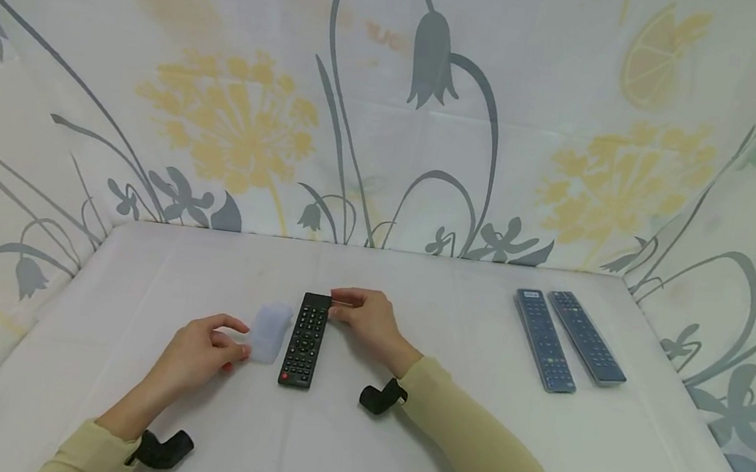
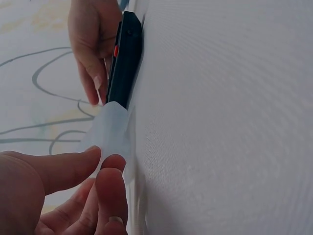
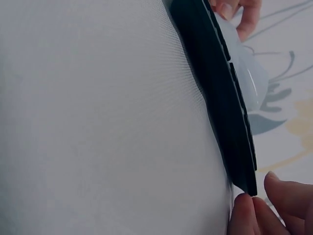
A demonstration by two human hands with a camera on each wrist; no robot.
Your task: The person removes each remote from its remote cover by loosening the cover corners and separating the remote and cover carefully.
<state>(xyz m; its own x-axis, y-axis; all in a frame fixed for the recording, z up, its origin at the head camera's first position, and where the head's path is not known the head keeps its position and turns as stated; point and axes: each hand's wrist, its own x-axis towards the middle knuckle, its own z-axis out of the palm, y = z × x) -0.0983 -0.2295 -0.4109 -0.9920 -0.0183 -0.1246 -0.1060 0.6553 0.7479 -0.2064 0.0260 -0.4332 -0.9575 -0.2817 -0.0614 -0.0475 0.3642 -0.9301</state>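
In the head view a black remote control (image 1: pixel 305 341) lies face up on the white-covered table, buttons showing and a red button at its near end. My right hand (image 1: pixel 369 322) is at its far right corner. In the right wrist view fingertips (image 3: pixel 244 208) touch the end of the remote, while another finger stands apart above it. Left of the remote is a pale translucent plastic sleeve (image 1: pixel 269 332). My left hand (image 1: pixel 198 348) pinches the sleeve's left edge between thumb and finger. In the left wrist view the sleeve (image 2: pixel 111 125) rises beyond these fingertips, the remote behind it.
Two dark remotes, one left (image 1: pixel 545 340) and one right (image 1: pixel 587 338), lie side by side at the table's right. Flower-patterned cloth (image 1: pixel 378 131) surrounds the table at the back and sides. Each wrist carries a small black camera, the left (image 1: pixel 165 450) and the right (image 1: pixel 383 396).
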